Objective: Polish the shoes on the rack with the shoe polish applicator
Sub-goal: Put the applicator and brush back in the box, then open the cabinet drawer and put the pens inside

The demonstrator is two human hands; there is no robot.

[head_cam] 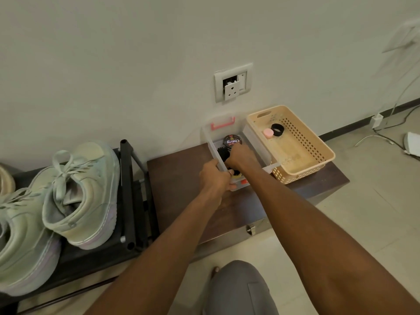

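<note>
Two hands at the clear box (256, 144) on the bench (181, 178).
Left hand (213, 176) grips the box wall; right hand (241, 158) reaches inside, curled round something dark, beside the polish tin (232, 140). Shoes (75, 196) sit on the rack (129, 201), left.

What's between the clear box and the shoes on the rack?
Nothing loose shows on the dark tabletop between the clear box and the shoes; only the rack's black end post stands there.

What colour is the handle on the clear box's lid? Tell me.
Pinkish red; the handle shows in the head view, the only one.
</note>
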